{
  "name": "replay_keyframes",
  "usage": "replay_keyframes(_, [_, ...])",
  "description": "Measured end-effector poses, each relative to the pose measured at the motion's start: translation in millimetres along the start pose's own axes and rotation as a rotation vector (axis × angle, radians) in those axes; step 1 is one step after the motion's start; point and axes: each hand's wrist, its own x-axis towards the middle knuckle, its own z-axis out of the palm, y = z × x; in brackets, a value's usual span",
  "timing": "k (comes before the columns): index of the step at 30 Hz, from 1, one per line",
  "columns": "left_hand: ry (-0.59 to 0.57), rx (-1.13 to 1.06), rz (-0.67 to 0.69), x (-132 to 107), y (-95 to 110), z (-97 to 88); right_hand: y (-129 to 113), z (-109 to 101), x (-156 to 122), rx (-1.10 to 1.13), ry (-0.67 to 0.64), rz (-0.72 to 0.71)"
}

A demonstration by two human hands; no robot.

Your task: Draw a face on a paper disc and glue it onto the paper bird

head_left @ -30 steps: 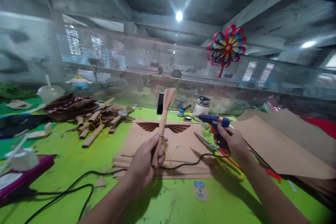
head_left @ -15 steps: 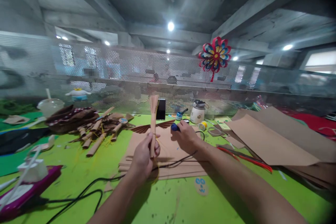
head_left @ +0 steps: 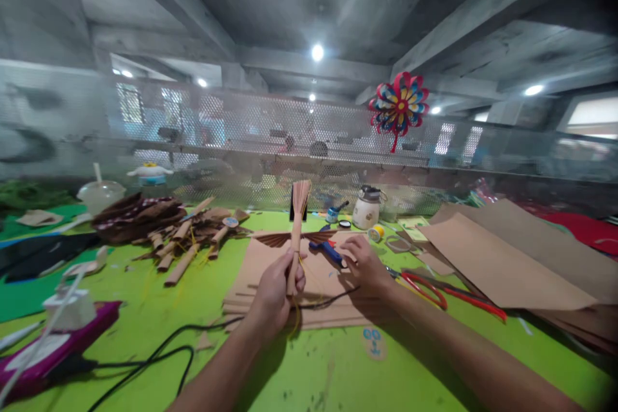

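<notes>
My left hand (head_left: 276,288) is closed round the lower end of a brown paper bundle (head_left: 298,222), which it holds upright with its fanned top pointing up. This is above a stack of brown cardboard sheets (head_left: 251,286) on the green table. My right hand (head_left: 367,262) rests on the same stack with its fingers loosely spread. Its fingertips are at the rear of a blue glue gun (head_left: 327,249) that lies flat on the cardboard. A dark pleated paper fan (head_left: 275,239) lies behind the bundle.
Red-handled scissors (head_left: 427,288) lie right of my right hand, beside large brown paper sheets (head_left: 506,257). Rolled paper tubes (head_left: 181,248) are piled at the left. A black cable (head_left: 159,347) crosses the front. A white jar (head_left: 365,210), a yellow tape roll (head_left: 376,232) and a mesh screen with a pinwheel (head_left: 398,103) stand behind.
My right hand carried the glue gun leftward from the right side, laid it on the cardboard and loosened its fingers. My left hand kept the bundle upright.
</notes>
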Motion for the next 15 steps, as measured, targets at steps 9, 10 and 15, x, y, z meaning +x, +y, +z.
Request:
replay_keyframes(9, [-0.039, 0.009, -0.036, 2, -3, 8.1, 11, -59, -55, 0.145, -0.230, 0.379])
replay_keyframes(10, [-0.045, 0.014, -0.033, 2, -3, 8.2, 8, -63, -61, 0.170, -0.269, 0.390])
replay_keyframes(15, [-0.052, 0.043, -0.022, 2, -3, 6.4, -9, -74, -77, 0.264, -0.401, 0.404])
